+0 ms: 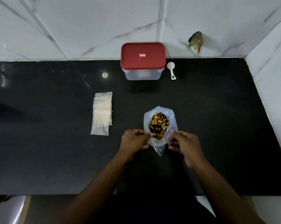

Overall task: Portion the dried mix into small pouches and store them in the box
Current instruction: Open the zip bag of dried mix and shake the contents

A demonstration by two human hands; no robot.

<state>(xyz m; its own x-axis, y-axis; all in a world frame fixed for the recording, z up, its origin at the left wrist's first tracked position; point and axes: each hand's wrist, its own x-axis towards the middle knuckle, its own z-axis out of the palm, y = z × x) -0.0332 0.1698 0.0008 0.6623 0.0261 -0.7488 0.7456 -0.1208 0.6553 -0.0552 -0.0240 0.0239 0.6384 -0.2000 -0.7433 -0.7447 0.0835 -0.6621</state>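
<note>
A clear bluish plastic bag (171, 120) stands open-mouthed in the middle of the black counter, showing the brown and yellow dried mix (159, 125) inside. My left hand (134, 140) pinches the bag's left rim, and my right hand (185, 143) pinches its right rim, holding the mouth apart. A fanned stack of several small clear pouches (101, 113) lies flat to the left of the bag. At the back stands a clear plastic box (143, 75) with its red lid (143, 55) on. A white scoop (171, 68) lies just right of the box.
The black counter (55, 151) ends at a marble-tiled wall behind and a side wall on the right. A broken patch (195, 42) shows in the back wall. The counter's front edge runs near my forearms.
</note>
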